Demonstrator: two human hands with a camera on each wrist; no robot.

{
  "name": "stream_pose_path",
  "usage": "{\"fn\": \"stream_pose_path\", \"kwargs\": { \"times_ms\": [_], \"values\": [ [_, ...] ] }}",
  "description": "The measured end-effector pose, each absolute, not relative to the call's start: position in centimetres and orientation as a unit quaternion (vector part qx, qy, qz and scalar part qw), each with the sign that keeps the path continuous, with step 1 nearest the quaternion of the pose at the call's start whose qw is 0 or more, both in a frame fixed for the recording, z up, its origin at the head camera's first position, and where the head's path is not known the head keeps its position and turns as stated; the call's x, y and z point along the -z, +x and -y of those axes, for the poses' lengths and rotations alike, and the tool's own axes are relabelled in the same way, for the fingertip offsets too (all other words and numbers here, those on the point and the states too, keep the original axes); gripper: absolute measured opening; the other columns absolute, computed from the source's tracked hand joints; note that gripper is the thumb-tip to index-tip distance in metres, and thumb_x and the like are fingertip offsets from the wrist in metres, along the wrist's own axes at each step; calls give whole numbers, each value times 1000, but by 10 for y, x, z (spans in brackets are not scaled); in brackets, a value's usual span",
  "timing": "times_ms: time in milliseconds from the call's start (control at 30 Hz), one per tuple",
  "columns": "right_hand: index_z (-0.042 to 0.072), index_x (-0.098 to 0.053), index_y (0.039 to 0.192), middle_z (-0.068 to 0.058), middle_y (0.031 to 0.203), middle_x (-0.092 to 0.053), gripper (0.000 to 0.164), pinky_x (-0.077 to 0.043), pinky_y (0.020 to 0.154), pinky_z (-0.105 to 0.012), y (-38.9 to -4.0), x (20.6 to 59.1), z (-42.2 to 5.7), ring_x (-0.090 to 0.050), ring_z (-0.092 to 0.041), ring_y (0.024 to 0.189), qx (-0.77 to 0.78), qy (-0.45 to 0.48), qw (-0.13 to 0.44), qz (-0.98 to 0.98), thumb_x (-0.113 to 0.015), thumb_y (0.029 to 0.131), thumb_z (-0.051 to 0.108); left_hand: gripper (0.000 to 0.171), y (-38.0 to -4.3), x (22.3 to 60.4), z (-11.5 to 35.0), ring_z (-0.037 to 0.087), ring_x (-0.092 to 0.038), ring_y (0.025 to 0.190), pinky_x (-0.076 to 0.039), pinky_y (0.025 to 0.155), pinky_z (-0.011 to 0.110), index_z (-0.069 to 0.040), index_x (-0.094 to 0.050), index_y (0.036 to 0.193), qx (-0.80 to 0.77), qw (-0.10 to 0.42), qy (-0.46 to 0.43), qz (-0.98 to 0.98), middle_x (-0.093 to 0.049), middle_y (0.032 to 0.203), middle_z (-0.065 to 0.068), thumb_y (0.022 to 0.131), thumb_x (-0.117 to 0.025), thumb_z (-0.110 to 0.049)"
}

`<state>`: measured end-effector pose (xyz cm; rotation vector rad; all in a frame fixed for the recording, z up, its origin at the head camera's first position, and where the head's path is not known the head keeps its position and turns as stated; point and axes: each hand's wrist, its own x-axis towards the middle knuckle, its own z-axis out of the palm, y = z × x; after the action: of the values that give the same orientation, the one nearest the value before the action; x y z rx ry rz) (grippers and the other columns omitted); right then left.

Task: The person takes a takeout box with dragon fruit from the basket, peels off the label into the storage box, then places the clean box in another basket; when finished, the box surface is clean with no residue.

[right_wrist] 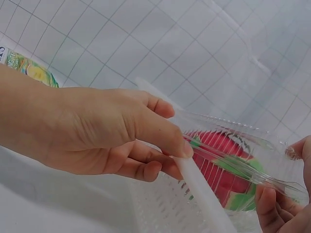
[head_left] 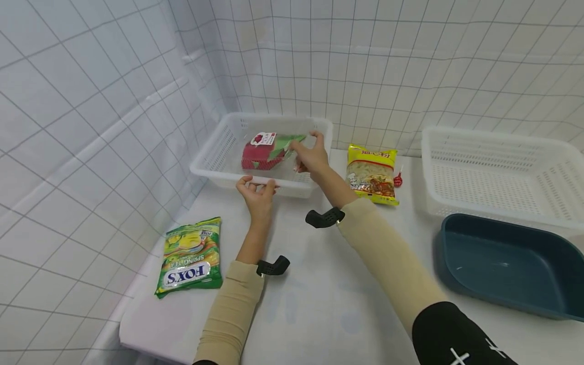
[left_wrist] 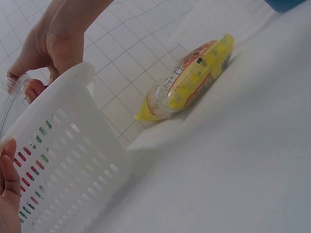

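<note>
Tabletop (head_left: 319,284) comes first: white, running from the near edge back to a tiled backdrop. At the far right stands a big white basket (head_left: 502,172), and just in front of it, toward the near right edge, a dark blue tub (head_left: 511,263). At the far left corner sits a second, smaller basket (head_left: 214,157), white and slotted, which both hands work at.

Inside that smaller basket is a clear pack (head_left: 266,150) with red and green contents, tilted, its right end raised. The right hand (head_left: 310,154) reaches over the basket's near wall and pinches the pack's right end between thumb and curled fingers (right_wrist: 274,213); the right wrist view shows the clear shell's flat rim caught there. The left hand (head_left: 257,192) rests at the middle of the basket's near rim, thumb hooked over the top edge and fingers (right_wrist: 146,167) curled under and against the wall, so it grips the rim.

A green sweets bag (head_left: 190,256) lies flat near the left edge of the tabletop, well apart from the baskets. A yellow noodle packet (head_left: 371,175) lies between the two baskets, near the far edge, just beside the smaller basket's right end. A small red thing (head_left: 398,178) touches or nearly touches the packet's right side; it is too small to name.
</note>
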<state>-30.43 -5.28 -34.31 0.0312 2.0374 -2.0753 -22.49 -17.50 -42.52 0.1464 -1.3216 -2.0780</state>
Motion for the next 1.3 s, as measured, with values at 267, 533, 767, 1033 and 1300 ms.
{"fn": "stream_pose_path", "kwargs": {
  "times_ms": [267,533,767,1033,1300],
  "values": [
    [26,-26,141,-3,53,-45,70,-44,41,-23,-307,332,39,-42,-11,37,743,2,119,-658,-67,86,20,48,-224,425,175,11,-63,62,-49,58,18,-11,-26,109,794,326,53,510,-49,92,11,85,-59,15],
    [22,-23,145,-4,54,-49,69,-44,40,-23,-306,322,21,-41,-12,36,765,-20,128,-631,-64,91,19,47,-224,425,176,12,-63,62,-49,59,19,-11,-27,109,795,322,47,512,-48,92,11,85,-59,15],
    [20,-23,144,-4,59,-50,68,-42,40,-21,-306,314,7,-39,-12,38,778,-18,132,-614,-64,89,17,47,-224,426,177,13,-63,63,-49,59,19,-12,-26,108,800,316,47,509,-48,94,11,86,-59,14],
    [21,-22,146,-4,65,-48,67,-39,42,-21,-305,309,-17,-38,-12,43,789,-9,123,-602,-60,91,15,47,-224,424,176,13,-63,64,-49,60,19,-11,-26,110,797,313,53,514,-48,95,11,86,-59,14],
    [21,-26,142,-3,60,-49,57,-37,45,-21,-302,306,-43,-41,-11,47,793,-4,123,-597,-55,94,14,48,-224,425,176,12,-63,62,-50,60,19,-10,-27,110,792,321,54,518,-49,95,14,86,-59,14]
  ]
}}
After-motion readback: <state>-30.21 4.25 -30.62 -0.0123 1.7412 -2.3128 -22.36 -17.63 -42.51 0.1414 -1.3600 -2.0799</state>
